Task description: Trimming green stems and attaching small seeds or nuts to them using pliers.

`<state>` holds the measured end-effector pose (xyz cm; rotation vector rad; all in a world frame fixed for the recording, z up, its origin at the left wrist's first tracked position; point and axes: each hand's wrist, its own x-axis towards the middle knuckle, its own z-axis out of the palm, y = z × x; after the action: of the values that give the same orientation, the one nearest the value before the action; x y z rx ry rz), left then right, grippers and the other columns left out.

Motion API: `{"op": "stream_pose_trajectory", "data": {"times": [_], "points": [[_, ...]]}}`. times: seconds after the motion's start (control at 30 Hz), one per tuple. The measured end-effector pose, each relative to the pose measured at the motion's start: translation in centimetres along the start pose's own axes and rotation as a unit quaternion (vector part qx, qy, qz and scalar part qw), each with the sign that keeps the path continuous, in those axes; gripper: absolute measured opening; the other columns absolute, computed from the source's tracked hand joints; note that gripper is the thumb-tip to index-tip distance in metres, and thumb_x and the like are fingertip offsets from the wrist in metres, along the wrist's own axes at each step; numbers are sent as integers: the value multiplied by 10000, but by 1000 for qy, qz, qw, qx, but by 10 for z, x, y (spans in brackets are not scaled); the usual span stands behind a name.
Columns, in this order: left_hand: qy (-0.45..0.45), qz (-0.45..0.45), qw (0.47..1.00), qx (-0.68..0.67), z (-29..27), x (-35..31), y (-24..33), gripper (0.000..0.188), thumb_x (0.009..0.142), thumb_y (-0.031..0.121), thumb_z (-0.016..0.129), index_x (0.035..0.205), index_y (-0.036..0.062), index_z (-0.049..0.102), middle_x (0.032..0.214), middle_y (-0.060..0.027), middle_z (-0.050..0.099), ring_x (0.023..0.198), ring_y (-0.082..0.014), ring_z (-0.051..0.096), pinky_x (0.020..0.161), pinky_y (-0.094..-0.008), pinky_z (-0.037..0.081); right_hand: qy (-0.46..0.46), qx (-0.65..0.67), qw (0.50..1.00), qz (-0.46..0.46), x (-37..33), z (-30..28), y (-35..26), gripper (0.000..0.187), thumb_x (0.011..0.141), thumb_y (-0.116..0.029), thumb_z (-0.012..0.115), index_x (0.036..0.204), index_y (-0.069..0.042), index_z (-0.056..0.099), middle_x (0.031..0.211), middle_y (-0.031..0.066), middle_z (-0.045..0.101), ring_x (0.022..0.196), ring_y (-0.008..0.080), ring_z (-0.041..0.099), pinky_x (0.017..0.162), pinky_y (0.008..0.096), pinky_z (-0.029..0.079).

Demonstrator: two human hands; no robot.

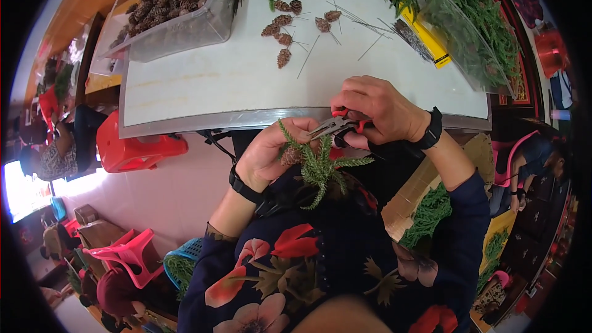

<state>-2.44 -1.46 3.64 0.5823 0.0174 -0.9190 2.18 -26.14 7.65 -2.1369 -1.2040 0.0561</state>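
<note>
My left hand (271, 145) is closed around a green artificial pine sprig (320, 169), just off the near edge of the table. A brown pine cone (290, 156) sits among its needles, by my left fingers. My right hand (379, 108) grips red-handled pliers (336, 124). The metal jaws of the pliers point left and reach the top of the sprig at my left fingertips. Whether the jaws pinch a wire there is too small to tell. Both hands are in front of my chest.
On the white table (185, 89) lie several wired pine cones (283, 39) and loose wires (370, 24). A clear bin of pine cones (209, 31) stands far left, a clear bin of greenery (475, 37) far right. A yellow packet (425, 37) holds wires. Red stools (132, 142) and other people are around.
</note>
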Motion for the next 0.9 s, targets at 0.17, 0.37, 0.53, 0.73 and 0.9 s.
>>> {"op": "stream_pose_trajectory", "data": {"times": [0.17,0.37,0.53,0.73,0.9], "points": [[37,28,999,5,11,-3,6,238,828,121,584,960,-77,593,850,-99,630,761,-165,601,731,-265,477,-21,12,998,53,-5,2,-3,357,636,-147,768,928,-59,584,778,78,541,676,297,553,606,379,461],[148,113,968,170,10,-5,11,112,829,29,604,919,-34,625,829,-50,629,762,-115,590,719,-222,457,-47,24,987,149,-11,5,-16,279,710,-109,664,973,-49,593,796,140,607,740,371,592,632,435,480],[250,241,816,463,17,-1,3,42,830,-1,644,871,-5,647,809,-11,619,726,-79,553,679,-206,431,-63,110,961,247,-9,5,-34,219,785,-135,635,973,-31,590,810,174,629,744,402,592,657,460,475],[301,345,720,521,17,10,-5,58,839,22,673,858,-31,660,751,4,585,673,-58,507,582,-229,406,-1,56,949,311,-14,12,-33,227,802,-118,651,968,6,561,771,204,596,707,420,575,643,440,458],[333,280,814,386,8,10,-5,62,841,24,674,881,-22,666,738,27,571,664,-41,483,577,-216,395,61,27,955,289,-14,6,-41,266,776,-100,671,987,10,551,816,198,592,743,422,576,647,434,459]]}}
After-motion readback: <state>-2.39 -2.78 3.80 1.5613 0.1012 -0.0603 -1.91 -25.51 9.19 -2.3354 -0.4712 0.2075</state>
